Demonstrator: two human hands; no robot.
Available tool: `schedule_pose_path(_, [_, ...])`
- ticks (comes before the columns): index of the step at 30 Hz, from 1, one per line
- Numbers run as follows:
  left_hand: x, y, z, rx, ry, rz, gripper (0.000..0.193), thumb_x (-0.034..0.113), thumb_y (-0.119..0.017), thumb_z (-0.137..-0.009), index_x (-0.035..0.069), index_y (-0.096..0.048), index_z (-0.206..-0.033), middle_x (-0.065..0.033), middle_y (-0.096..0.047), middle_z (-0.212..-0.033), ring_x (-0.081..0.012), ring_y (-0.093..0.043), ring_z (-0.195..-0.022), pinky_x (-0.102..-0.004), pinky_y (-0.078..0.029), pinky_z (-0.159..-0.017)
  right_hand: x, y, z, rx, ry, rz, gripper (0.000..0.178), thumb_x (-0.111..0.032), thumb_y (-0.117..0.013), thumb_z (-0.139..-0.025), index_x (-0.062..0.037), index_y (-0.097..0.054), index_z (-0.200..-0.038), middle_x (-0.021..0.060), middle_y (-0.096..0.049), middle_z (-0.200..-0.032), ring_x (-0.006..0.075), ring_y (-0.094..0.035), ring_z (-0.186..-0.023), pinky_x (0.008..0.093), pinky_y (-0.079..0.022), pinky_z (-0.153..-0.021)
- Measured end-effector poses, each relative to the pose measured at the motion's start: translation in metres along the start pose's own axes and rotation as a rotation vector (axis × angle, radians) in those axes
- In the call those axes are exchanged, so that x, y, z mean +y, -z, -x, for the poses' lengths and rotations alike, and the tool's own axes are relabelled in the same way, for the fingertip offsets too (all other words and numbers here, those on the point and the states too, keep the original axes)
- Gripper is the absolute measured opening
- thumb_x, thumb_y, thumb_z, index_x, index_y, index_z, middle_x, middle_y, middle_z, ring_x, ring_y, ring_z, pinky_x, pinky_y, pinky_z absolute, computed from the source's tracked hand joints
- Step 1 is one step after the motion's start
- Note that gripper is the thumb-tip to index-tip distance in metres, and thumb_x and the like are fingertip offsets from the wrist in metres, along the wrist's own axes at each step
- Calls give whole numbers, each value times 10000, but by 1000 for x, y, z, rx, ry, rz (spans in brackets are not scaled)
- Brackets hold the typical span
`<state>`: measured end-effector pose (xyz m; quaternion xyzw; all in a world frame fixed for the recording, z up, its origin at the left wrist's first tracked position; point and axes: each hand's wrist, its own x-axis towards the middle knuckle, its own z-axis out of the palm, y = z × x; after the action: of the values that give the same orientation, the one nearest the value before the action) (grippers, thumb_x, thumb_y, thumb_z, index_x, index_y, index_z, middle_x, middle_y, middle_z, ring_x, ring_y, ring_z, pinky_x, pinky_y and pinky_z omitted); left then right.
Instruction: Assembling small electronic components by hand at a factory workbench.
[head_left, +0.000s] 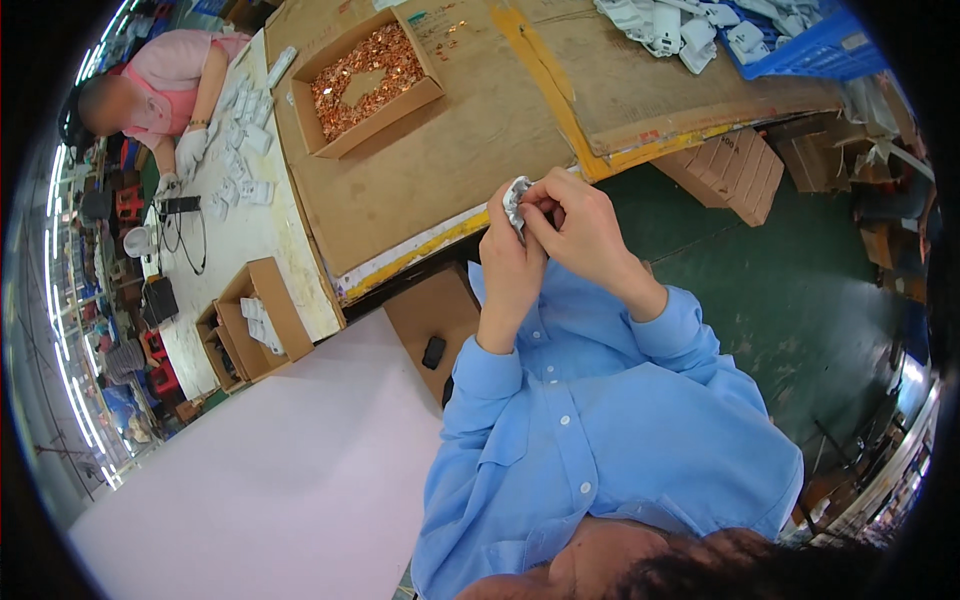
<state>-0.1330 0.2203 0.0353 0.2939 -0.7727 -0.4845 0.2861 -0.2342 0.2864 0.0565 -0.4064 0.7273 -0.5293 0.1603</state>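
A small white plastic housing [515, 203] is held up in front of my chest, close to the table's yellow-taped edge. My left hand [512, 262] is closed around it from below and from the left. My right hand [582, 222] is bent over the housing's open side, its thumb and fingers pinched together against it. Whatever those right fingertips may grip is too small and hidden to make out. Beyond my hands, a cardboard box [388, 128] of small copper-coloured metal pieces [368, 82] stands on the cardboard-covered table [480, 130].
White plastic housings [668, 28] lie at the far right beside a blue crate [815, 48]. At left, a person in pink [185, 85] wears white gloves at a white bench with several similar housings [240, 135]. Cardboard boxes [265, 315] stand at that bench's near end.
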Motion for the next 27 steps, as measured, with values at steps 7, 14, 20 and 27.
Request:
schedule_pose_path(7, [2, -1, 2, -35, 39, 9, 373, 76, -554, -952, 45, -461, -1312, -206, -692, -980, -380, -699, -879, -415, -551, -731, -5, 1, 3, 32, -30, -17, 108, -71, -721, -816, -1, -648, -853, 78, -596, -758, 170, -562, -598, 275, -454, -557])
schedule_pose_path(14, [3, 2, 4, -57, -43, -46, 382, 46, -569, -929, 24, -489, -1302, -208, -694, -996, -375, -701, -881, -413, -556, -730, 3, 10, 3, 22, -136, -155, 141, -48, -773, -781, 19, -651, -800, 35, -610, -683, 58, -505, -578, 223, -417, -520])
schedule_pose_path(20, [2, 4, 8, -82, -43, 30, 364, 44, -577, -924, 13, -513, -1282, -182, -699, -971, -318, -705, -842, -368, -549, -730, 8, 19, 2, -74, -288, -308, 188, -46, -797, -761, -15, -614, -794, -28, -581, -719, 24, -488, -623, 190, -408, -549])
schedule_pose_path(27, [-1, 9, 7, -198, 82, 236, 330, 26, -564, -916, 24, -554, -1246, -110, -686, -910, -175, -652, -760, -286, -515, -716, 26, 26, -5, -255, -379, -515, 285, -59, -803, -754, -62, -551, -887, -46, -524, -790, 17, -487, -718, 173, -410, -618])
